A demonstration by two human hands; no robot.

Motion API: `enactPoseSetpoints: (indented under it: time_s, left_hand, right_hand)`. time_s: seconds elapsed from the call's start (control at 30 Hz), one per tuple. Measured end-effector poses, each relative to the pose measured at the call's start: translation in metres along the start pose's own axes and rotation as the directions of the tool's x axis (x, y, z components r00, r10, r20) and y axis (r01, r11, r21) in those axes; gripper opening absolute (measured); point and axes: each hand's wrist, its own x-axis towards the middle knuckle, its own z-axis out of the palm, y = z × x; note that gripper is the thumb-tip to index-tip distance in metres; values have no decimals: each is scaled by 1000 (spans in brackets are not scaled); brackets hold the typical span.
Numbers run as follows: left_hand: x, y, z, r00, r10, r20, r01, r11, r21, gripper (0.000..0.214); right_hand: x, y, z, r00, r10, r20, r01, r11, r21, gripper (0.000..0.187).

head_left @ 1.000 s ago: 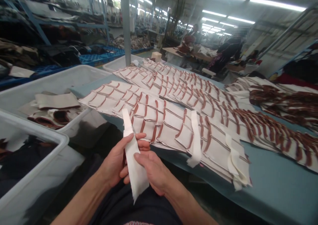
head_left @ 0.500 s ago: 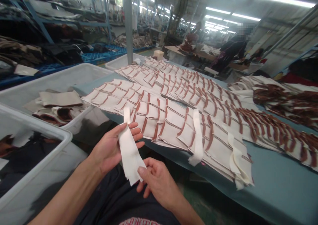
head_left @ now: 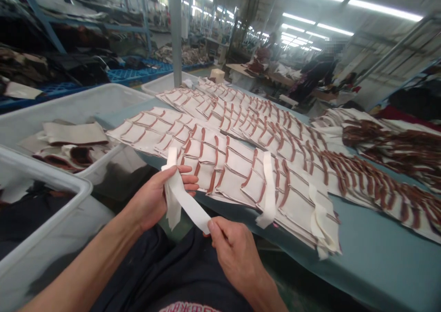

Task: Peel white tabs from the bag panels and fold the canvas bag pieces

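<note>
Head view, left of the table (head_left: 379, 261): what's listed?
— White bins (head_left: 74, 101), cloth pieces lying loose inside.
— At the table's near edge?
— Left hand (head_left: 149, 201), fingers closed round a bundle of white strips (head_left: 171, 201), thumb on top, likely to keep it together. Right hand (head_left: 237, 257) pinches 1 strip (head_left: 191, 207) by its end, taut from the bundle.
— On the table?
— Rows of overlapped brown-edged pieces (head_left: 241, 160), 1 loose strip (head_left: 268, 188) across them.

Plastic bin (head_left: 86, 103), possibly leather-trimmed pieces (head_left: 237, 165)
</note>
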Motion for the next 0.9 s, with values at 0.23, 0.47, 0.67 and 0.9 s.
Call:
enactPoseSetpoints:
  time_s: [0.23, 0.47, 0.67, 0.9]
  left_hand:
    - [14, -21, -23, 992, 58, 108, -72, 989, 132, 29]
    - [10, -32, -19, 967, 86, 241, -121, 984, 133, 38]
    - [-2, -32, -11, 949, 38, 313, -66, 995, 80, 33]
    - [-14, -22, -21, 948, 14, 318, 3, 999, -52, 30]
  right_hand:
    - [-6, -7, -5, 1000, 11, -5, -8, 907, 422, 52]
    - [12, -24, -2, 966, -124, -226, 246, 708, 662, 49]
    - [62, -62, -12, 959, -186, -215, 280, 495, 823, 43]
    - [74, -93, -32, 966, -229, -121, 237, 598, 766, 61]
